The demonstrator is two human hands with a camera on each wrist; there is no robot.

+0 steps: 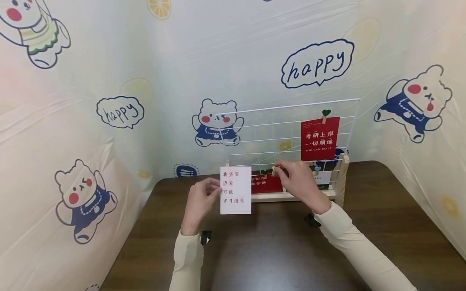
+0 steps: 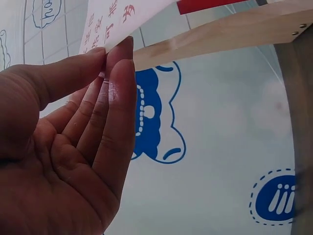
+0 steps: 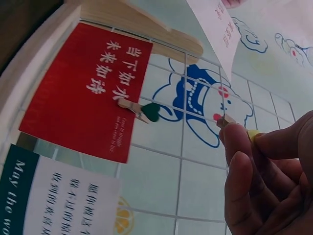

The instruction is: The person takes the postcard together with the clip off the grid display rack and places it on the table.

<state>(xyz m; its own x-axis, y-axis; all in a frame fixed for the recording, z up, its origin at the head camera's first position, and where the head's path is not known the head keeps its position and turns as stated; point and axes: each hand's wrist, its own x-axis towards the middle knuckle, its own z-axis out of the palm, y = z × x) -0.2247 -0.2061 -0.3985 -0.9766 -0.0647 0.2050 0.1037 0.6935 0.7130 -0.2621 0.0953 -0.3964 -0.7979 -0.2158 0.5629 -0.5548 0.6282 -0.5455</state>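
Observation:
My left hand (image 1: 198,204) pinches the left edge of a white card (image 1: 236,190) with red lettering between thumb and fingertips, holding it upright in front of the rack's left part. In the left wrist view the card (image 2: 117,22) rises out of that pinch. With thumb and fingers, my right hand (image 1: 300,182) grips a small wooden clothespin (image 3: 224,120) with a yellow decoration (image 3: 253,134), right at a wire of the white grid rack. Below and left of it, a red card (image 1: 267,184) hangs low on the grid under a green-heart clothespin (image 3: 150,112).
A larger red card (image 1: 319,139) hangs upper right from another green-heart clothespin (image 1: 326,113). Beneath it is a white and green card (image 1: 323,180) with a blue-heart clothespin (image 1: 318,169). The rack's wooden base (image 1: 291,197) stands on a brown table (image 1: 255,250), before patterned curtains.

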